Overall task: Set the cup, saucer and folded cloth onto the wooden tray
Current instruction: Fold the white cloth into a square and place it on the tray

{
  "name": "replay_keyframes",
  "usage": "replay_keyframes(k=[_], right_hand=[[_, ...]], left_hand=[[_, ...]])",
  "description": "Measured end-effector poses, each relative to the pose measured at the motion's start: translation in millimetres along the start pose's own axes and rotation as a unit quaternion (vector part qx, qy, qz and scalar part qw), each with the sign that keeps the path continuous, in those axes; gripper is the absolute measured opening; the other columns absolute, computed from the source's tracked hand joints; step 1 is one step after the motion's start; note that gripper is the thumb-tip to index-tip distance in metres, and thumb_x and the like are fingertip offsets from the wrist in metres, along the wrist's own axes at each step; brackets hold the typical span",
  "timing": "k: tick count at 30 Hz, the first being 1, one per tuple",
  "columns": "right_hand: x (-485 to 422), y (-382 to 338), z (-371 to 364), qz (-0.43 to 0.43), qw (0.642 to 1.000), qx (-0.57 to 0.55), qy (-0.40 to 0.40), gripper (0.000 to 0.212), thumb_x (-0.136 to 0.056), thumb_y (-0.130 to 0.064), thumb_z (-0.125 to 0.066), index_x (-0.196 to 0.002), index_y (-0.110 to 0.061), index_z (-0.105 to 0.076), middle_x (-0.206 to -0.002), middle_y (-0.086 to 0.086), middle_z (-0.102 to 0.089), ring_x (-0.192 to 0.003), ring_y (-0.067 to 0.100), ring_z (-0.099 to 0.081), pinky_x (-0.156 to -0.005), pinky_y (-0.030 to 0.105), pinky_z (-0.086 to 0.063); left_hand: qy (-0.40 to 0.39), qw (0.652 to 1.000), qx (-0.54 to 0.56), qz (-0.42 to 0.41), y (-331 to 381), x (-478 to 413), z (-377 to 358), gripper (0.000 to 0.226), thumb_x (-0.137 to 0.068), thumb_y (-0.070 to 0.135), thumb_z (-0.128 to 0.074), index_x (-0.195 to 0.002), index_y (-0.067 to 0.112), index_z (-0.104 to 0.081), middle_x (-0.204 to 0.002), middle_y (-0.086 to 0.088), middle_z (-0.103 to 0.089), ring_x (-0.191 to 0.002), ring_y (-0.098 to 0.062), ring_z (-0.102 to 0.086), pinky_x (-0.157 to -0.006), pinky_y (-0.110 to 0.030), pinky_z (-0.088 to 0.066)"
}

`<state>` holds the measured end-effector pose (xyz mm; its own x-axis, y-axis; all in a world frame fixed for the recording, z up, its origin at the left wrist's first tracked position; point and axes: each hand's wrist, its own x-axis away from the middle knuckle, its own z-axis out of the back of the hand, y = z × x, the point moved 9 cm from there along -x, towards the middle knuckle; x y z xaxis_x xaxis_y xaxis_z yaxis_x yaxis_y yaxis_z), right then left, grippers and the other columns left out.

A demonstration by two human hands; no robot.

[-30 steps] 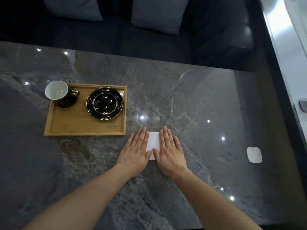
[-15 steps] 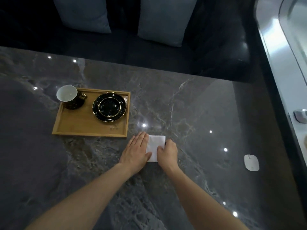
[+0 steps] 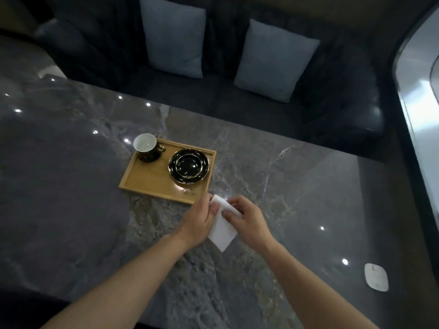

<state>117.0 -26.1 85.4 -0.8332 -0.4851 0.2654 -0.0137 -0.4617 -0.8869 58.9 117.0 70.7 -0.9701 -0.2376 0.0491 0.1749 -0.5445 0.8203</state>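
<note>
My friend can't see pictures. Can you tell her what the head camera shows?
Two bare hands, left hand and right hand, hold a folded white cloth above a marble table, beside a wooden tray carrying a cup and black saucer.

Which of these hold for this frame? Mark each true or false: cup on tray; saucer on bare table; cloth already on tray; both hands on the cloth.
1. The cup stands on the tray. True.
2. The saucer sits on the bare table. False: it is on the tray.
3. The cloth lies on the tray. False: it is held beside the tray's near right corner.
4. The left hand and right hand both hold the cloth. True.
</note>
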Motion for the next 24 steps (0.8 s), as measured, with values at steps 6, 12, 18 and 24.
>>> replay_keyframes(k=[6, 12, 18, 24], right_hand=[[-13.6, -20.7, -30.8, -0.067, 0.988, -0.117, 0.078, 0.017, -0.087, -0.034, -0.075, -0.093, -0.021, -0.067, -0.086, -0.002, -0.073, -0.078, 0.012, -0.069, -0.063, 0.032, -0.057], [-23.9, -25.0, -114.1, -0.125, 0.989, -0.045, 0.072, 0.02, -0.103, -0.03, -0.049, -0.089, -0.02, -0.059, -0.085, -0.002, -0.066, -0.065, -0.006, -0.06, -0.051, 0.012, -0.044], [-53.7, -47.8, -183.5, -0.113, 0.99, 0.003, 0.085, 0.013, -0.106, -0.022, -0.039, -0.1, -0.02, -0.05, -0.095, -0.005, -0.059, -0.082, 0.006, -0.058, -0.064, 0.021, -0.044], [-98.2, -56.3, -219.5, -0.113, 0.984, 0.046, 0.128, 0.011, -0.105, -0.024, -0.039, -0.103, -0.024, -0.05, -0.096, -0.012, -0.057, -0.085, 0.004, -0.057, -0.065, 0.021, -0.04]], left_hand=[[0.124, 0.986, 0.062, 0.097, -28.1, 5.2, 61.7, 0.027, -0.101, 0.052, -0.034, -0.092, 0.028, -0.04, -0.084, 0.007, -0.056, -0.071, -0.003, -0.056, -0.056, -0.016, -0.038], [0.206, 0.964, 0.049, 0.163, -80.3, 8.9, 117.3, 0.017, -0.107, 0.026, -0.042, -0.092, 0.019, -0.041, -0.078, 0.011, -0.051, -0.066, -0.009, -0.048, -0.058, -0.014, -0.036], [0.11, 0.964, 0.025, 0.24, -148.1, -4.1, 155.8, 0.024, -0.107, 0.043, -0.033, -0.1, 0.022, -0.041, -0.087, -0.001, -0.055, -0.083, -0.031, -0.056, -0.071, -0.038, -0.039], [0.005, 0.973, 0.007, 0.233, -185.2, -35.6, 184.5, 0.033, -0.109, 0.034, -0.032, -0.133, 0.015, -0.045, -0.121, -0.011, -0.061, -0.098, -0.023, -0.056, -0.083, -0.035, -0.045]])
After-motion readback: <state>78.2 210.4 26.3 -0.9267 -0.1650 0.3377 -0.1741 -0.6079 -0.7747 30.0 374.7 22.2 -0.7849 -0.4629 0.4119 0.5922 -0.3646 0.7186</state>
